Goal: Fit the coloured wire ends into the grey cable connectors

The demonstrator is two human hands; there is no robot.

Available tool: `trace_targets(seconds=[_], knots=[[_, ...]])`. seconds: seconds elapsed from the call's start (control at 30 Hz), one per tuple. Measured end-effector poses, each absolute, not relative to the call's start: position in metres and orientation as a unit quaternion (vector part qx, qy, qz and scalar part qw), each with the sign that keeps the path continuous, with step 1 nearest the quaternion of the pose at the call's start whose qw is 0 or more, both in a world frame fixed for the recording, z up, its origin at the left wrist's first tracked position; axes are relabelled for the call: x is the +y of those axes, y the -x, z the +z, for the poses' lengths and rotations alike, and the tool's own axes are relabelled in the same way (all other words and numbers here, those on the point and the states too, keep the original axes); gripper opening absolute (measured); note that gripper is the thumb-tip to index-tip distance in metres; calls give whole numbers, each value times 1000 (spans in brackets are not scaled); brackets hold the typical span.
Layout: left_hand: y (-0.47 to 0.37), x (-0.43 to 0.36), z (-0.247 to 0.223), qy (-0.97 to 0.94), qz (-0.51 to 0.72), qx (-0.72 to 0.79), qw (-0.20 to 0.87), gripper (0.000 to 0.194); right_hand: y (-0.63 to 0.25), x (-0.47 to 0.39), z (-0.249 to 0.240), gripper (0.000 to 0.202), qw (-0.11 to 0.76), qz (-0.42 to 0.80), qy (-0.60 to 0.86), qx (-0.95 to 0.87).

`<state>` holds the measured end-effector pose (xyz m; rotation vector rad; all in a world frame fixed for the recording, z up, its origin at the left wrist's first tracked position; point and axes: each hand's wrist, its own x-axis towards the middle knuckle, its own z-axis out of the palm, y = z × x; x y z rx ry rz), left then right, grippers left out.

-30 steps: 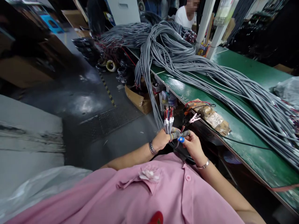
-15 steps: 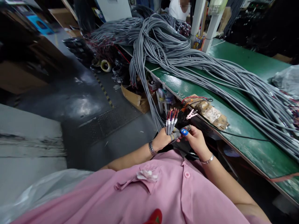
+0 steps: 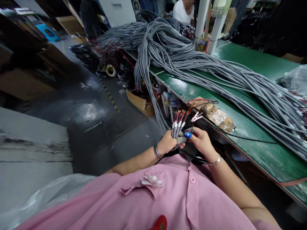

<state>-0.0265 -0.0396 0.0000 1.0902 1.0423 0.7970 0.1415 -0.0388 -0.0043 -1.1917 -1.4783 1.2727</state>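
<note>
Several grey cable ends [image 3: 177, 129] with white bands and bare red and blue wires stand upright in my left hand [image 3: 169, 142], which is wrapped round them. Finger covers show on its fingers. Close on its right, my right hand [image 3: 200, 140] has its fingers pinched together, with a blue cover on the thumb; what lies between those fingers is too small to make out. The two hands nearly touch in front of my pink shirt. From the big bundle of grey cables [image 3: 165, 48] a strand hangs down behind my left hand.
The green table [image 3: 259, 156] carries the cable bundle and a taped brown cardboard piece [image 3: 219, 117]. Pink clips [image 3: 196, 117] hang at the table's edge. An open cardboard box [image 3: 141, 103] is on the floor. A person in white [image 3: 181, 12] is behind the table.
The cable ends in my left hand have shifted slightly right and spread a little. My right hand stays close beside them, fingers still pinched. The view has moved slightly.
</note>
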Motion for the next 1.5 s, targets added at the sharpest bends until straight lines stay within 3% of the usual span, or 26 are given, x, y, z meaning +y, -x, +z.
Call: trace_targets(seconds=[0.37, 0.93, 1.13, 1.33, 1.5], knots=[[28, -39, -9, -511, 357, 443, 644, 37, -135, -37, 15, 20, 396, 468, 451, -649], [24, -34, -21, -361, 495, 447, 652, 36, -127, -37, -21, 20, 506, 565, 459, -463], [25, -33, -22, -394, 467, 450, 651, 31, -127, -36, -9, 20, 471, 562, 453, -507], [25, -33, -23, -427, 428, 429, 671, 32, -126, -33, 3, 26, 412, 650, 391, -504], [26, -31, -25, -430, 413, 430, 678, 31, -126, -32, -7, 22, 436, 664, 394, -462]])
